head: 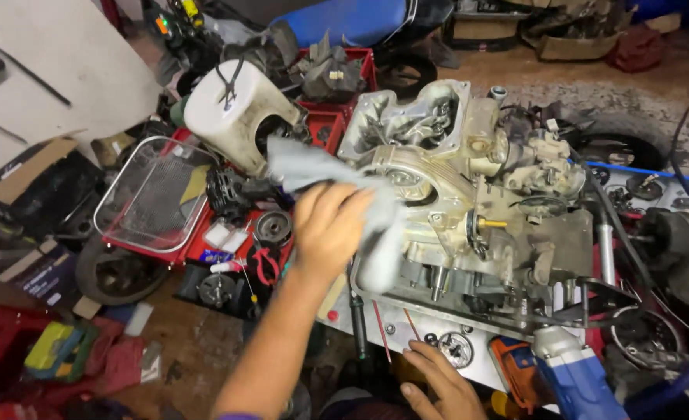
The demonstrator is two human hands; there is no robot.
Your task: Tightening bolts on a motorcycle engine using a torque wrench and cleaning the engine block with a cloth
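My right hand [438,383], nearest the lens at six o'clock, lies flat and open, fingers spread, on the metal tray [406,330] under the engine, holding nothing. My left hand [330,227], near centre, is curled loosely over a grey rag [321,167], pressing it against the engine's [469,202] pale rounded cover. The rag trails from the hand toward ten o'clock. The engine sits at centre, its long axis running roughly from seven o'clock up to one o'clock, open cylinder head at twelve.

A blue power tool [574,373] with an orange part lies at five o'clock, just beside the tray. At eleven o'clock a white plastic tank [231,109] tilts beside a red crate [336,74]. A wire mesh basket [154,190] rests at nine o'clock over a red tray, small white boxes and red-handled pliers [264,264] near it. A brown cardboard box [29,167] stands at ten o'clock; a yellow-green pack [52,348] lies at eight.
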